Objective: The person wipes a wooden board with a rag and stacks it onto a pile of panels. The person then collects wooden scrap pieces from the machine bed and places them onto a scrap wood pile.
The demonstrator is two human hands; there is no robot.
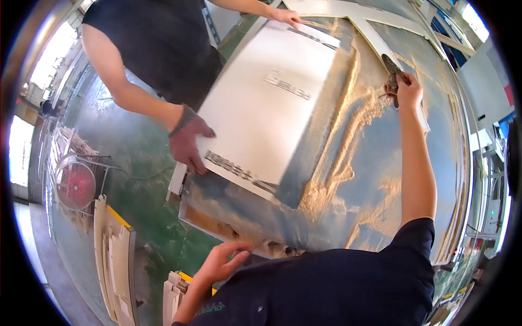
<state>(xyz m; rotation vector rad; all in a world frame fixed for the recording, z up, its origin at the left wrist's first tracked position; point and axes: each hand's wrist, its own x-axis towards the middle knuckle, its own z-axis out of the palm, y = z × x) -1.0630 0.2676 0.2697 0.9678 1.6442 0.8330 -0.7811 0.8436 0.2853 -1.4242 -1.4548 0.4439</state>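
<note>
My right hand (pixel 408 93) is closed on a dark, worn glove-like cloth (pixel 391 73) above the right part of the dusty table (pixel 375 141). Near the table's front edge, my left hand (pixel 224 262) hangs with its fingers apart and nothing in it. A white panel (pixel 266 103) with dark printed markings lies between a co-worker's two hands. The co-worker's gloved hand (pixel 191 141) holds its near left edge, and a bare hand (pixel 285 17) is at its far edge. Long ridges of sawdust (pixel 348 125) run beside the panel.
A white frame strip (pixel 372 41) lies along the table's far side. A round red fan (pixel 75 185) stands on the green floor at the left. Stacked boards (pixel 115 261) and more strips (pixel 173 296) are at the lower left. The co-worker stands across the table's left side.
</note>
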